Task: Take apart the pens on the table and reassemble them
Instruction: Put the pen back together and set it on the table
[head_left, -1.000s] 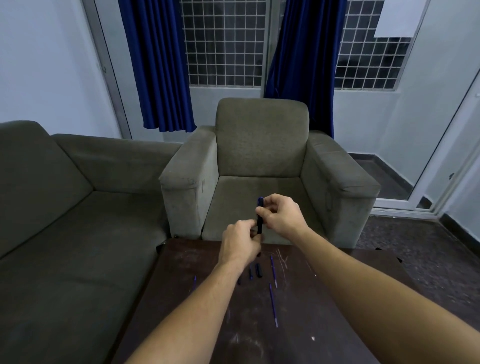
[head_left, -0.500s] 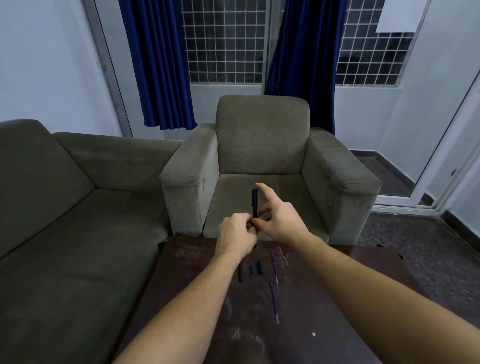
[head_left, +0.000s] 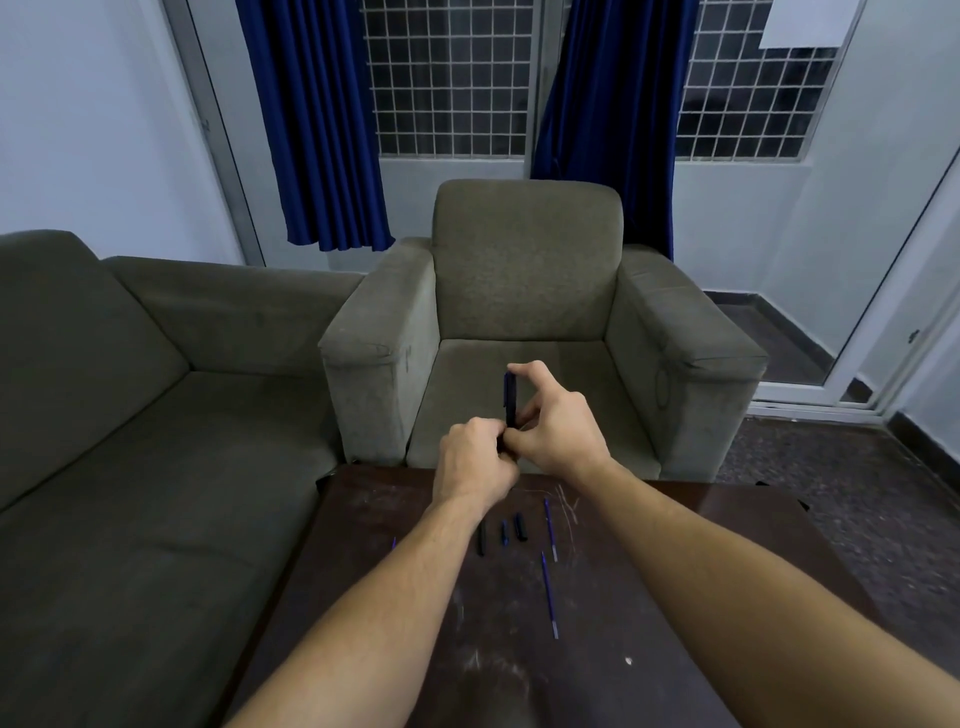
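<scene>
A: How far along is it?

B: Midway, I judge. On the surface (head_left: 675, 597), going left to right: a tiny blue bit (head_left: 394, 543) sits alone toward the left edge, just beside the left forearm. Near the far edge lie three short dark pieces (head_left: 503, 532) side by side, and just right of them two thin blue refills (head_left: 549, 530), one nearer the far edge and one closer to the middle. So at least some pens are taken apart, and none of those loose parts are back together.

A: And the hands?

B: The left hand (head_left: 475, 462) is curled closed around the lower end of a dark pen (head_left: 510, 400), held upright above the far edge of the surface. Its fingertips are hidden behind the knuckles, so how they sit on the barrel I cannot tell.

A: The right?

B: The right hand (head_left: 563, 434) pinches the same pen: one finger (head_left: 524, 370) arches over and touches its top end, while the thumb presses low on the barrel against the left hand. The other fingers are loosely bent, touching nothing I can see.

A: Pulling apart or pushing together?

B: I cannot tell.
</scene>
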